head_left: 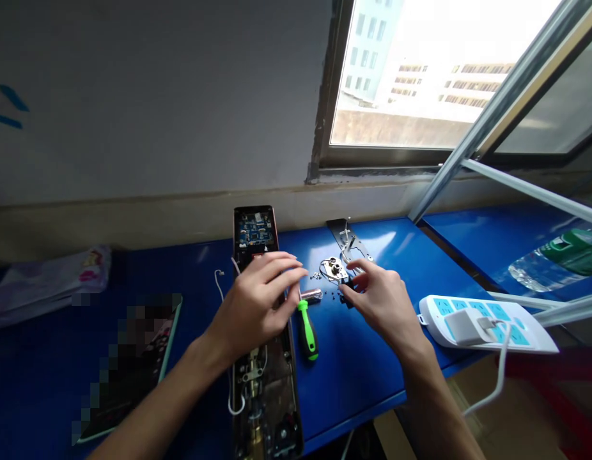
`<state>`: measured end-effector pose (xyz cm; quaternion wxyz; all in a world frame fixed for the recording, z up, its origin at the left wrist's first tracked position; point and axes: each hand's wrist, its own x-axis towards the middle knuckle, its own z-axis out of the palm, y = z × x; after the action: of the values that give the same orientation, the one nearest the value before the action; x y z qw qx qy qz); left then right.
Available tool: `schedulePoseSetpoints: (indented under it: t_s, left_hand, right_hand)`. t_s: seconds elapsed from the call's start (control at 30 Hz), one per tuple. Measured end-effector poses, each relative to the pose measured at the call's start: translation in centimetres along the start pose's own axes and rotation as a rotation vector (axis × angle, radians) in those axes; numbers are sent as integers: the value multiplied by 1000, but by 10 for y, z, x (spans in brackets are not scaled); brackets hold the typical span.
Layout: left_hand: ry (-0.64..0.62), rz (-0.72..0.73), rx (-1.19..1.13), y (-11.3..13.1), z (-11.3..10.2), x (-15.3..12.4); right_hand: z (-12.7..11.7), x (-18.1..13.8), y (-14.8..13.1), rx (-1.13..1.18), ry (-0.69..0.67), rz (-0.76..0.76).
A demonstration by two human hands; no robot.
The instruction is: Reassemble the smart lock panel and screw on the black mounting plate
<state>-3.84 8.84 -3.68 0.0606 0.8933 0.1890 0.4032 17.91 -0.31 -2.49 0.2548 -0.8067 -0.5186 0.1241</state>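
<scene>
The right hand [380, 297] pinches a small dark part, unidentifiable, just beside the round metal lock mechanism [333, 269], which lies up-left of its fingertips. The left hand [257, 300] hovers loosely open over the opened lock body [262, 332], whose long axis runs away from the person.

From my remote seat I see a deep blue table [373, 377] under everything. The screwdriver [307, 331] has a bright green handle with a black band. The long lock panel [263, 358] is black with a reddish-brown edge, and its circuit board [254, 230] is blue. A thin white wire [229, 383] runs beside it. The small metal plate [333, 268] is silver. The power strip [488, 322] is white with pale blue sockets and a white plug. The plastic bottle [559, 255] at far right carries a green label. The cloth [46, 281] at far left is white with pink and yellow print.
</scene>
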Motion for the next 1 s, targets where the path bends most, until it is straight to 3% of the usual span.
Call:
schedulePoseSetpoints:
  t_s: [0.1,0.2,0.37,0.6,1.0]
  left_hand:
    - [240,-212,93,-18,-15,-12]
    - [313,-408,91,-34,-20,-31]
    - [320,-621,-18,-42,-10,-59]
    - [325,-806,-377,-32,3,-65]
    - [364,-817,-585,-25,3,-63]
  right_hand:
    - [-11,6,-35,278,74,-162]
    - [-9,15,-74,496,70,-280]
    - [22,33,-119,191,-38,-347]
    - [51,39,-130,-59,-80,-339]
    - [59,37,-130,-174,-126,-386]
